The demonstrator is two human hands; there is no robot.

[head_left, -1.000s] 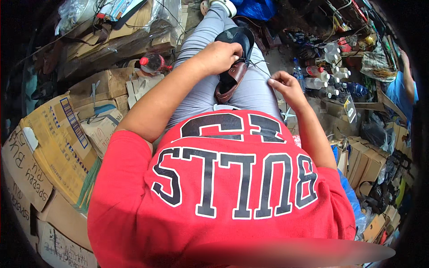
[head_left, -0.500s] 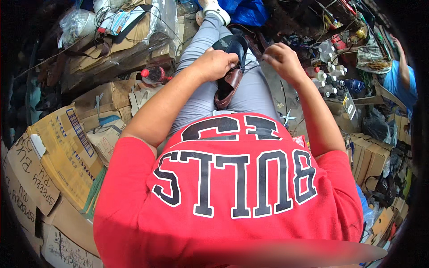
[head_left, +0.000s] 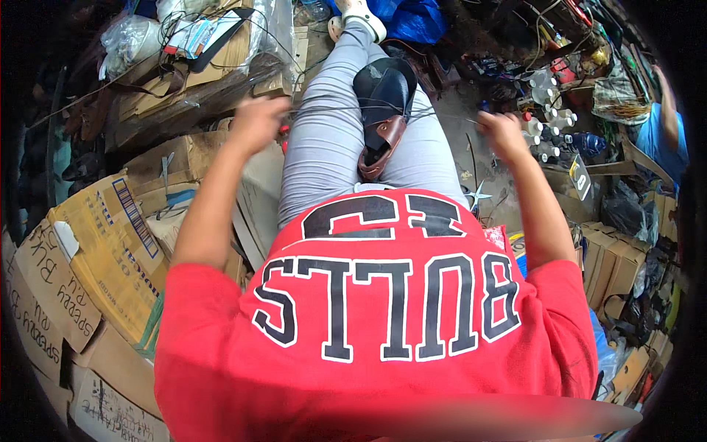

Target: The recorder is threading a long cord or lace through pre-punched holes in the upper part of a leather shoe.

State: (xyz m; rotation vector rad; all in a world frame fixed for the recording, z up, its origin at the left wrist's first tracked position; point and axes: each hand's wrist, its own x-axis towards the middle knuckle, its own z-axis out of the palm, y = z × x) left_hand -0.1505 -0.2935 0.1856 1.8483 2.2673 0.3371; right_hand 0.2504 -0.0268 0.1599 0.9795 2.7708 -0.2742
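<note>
A brown leather shoe point(head_left: 383, 140) with a black sole point(head_left: 386, 85) lies sole up across my lap, on grey trousers point(head_left: 317, 155). Dark thread point(head_left: 328, 109) stretches sideways from the shoe to both of my hands. My left hand point(head_left: 259, 124), smeared by motion, is closed on the thread well to the left of the shoe. Out to the right, my right hand point(head_left: 504, 134) pinches the other end, where a thin light strand shows at the fingertips. Neither hand touches the shoe.
Cardboard boxes point(head_left: 110, 250) are stacked at my left. Flattened cardboard and plastic point(head_left: 213, 74) lie beyond. Several small bottles point(head_left: 549, 132) stand at the right, near another person's blue sleeve point(head_left: 658, 140). Scissors point(head_left: 479, 197) lie beside my right thigh.
Both hands have moved apart from the shoe, the left one outward to the left and the right one outward to the right. The thread is now drawn out between them.
</note>
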